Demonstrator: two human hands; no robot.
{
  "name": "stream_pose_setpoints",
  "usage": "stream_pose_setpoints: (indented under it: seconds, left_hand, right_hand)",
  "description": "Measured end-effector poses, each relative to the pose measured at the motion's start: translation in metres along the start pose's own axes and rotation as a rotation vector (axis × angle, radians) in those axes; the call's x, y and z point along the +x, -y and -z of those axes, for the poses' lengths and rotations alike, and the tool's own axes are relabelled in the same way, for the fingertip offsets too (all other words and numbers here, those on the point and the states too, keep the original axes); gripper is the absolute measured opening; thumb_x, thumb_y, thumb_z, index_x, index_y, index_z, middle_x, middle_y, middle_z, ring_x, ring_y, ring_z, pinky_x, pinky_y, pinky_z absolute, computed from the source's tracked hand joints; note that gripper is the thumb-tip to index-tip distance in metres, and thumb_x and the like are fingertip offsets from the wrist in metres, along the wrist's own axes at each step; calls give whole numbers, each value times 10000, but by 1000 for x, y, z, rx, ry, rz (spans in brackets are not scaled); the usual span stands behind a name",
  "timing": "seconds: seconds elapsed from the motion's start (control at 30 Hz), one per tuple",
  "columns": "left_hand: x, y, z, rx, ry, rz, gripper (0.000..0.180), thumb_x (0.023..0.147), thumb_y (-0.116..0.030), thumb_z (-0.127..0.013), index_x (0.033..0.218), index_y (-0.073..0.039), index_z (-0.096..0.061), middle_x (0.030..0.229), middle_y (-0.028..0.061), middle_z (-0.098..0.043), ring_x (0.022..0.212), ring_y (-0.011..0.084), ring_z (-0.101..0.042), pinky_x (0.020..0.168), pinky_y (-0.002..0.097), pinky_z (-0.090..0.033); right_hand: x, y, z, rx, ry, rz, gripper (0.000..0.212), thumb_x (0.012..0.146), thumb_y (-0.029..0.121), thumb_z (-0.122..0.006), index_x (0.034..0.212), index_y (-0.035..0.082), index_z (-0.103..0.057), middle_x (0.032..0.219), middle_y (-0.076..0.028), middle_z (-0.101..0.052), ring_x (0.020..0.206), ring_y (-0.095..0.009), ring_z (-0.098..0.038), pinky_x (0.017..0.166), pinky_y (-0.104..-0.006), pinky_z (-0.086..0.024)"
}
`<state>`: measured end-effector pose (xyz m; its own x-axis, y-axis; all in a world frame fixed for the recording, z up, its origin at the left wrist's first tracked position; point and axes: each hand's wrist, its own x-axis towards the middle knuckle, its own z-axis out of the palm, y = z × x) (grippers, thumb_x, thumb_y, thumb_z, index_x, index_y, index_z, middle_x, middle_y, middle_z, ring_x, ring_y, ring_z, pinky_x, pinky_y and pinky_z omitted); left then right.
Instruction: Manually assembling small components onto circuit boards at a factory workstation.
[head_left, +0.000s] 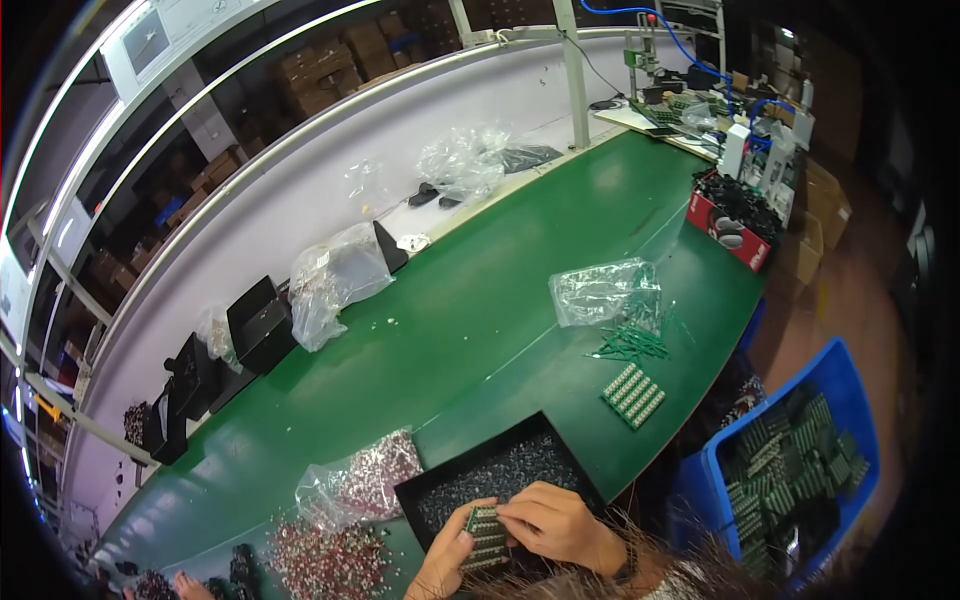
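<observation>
A small green circuit board panel [487,548] with rows of pale parts is held by its left side in my left hand [450,555], thumb across its face. My right hand [555,527] is closed in a pinch at the panel's upper right corner. Whatever those fingertips hold is too small to make out. Just beyond both hands lies a black tray [412,492] with many small dark parts in it. Another similar board panel [633,395] rests flat on the green table, beside a heap of thin green strips [635,343].
Left of the tray are a bag of small red and white parts [378,475] and a loose pile of them [325,562]. A blue bin [715,480] of board panels stands at right. Another person's hand [190,587] shows at lower left. A red box [722,232] sits far right.
</observation>
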<state>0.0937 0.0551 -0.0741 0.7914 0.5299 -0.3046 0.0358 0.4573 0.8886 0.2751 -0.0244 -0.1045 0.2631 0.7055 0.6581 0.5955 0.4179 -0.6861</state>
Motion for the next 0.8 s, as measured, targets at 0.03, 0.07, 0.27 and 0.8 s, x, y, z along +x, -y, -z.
stream_pose_setpoints:
  seconds: [0.03,0.07,0.27,0.8]
  left_hand:
    - [2,0,2,-2,0,3,811,987,-556,-546,1507,15,-300,1284,217,-577,1116,323,-661,905,480,-603]
    - [5,1,6,-31,-43,-32,799,991,-548,-540,1502,18,-299,1290,232,-574,1107,338,-665,897,494,-605]
    - [1,3,15,-77,2,-52,764,1014,-531,-503,1494,26,-296,1280,242,-575,1089,362,-673,882,516,-610]
    - [-8,-9,6,-67,-61,-93,824,986,-609,-517,1478,27,-338,1256,266,-597,1040,369,-690,854,523,-614]
  right_hand:
    - [-2,0,2,-1,1,-3,226,749,-6,-792,959,27,-715,902,-77,-681,775,-253,-669,692,-334,-567]
    - [-3,2,5,-5,-17,-37,220,754,-5,-791,959,25,-717,899,-76,-681,776,-250,-669,690,-334,-567]
    - [6,4,-4,-66,-1,-70,205,758,2,-783,951,12,-716,893,-68,-677,778,-241,-667,685,-326,-567]
    - [3,6,-4,-124,13,-38,284,748,44,-829,1020,40,-748,926,-82,-703,767,-242,-674,651,-325,-567]
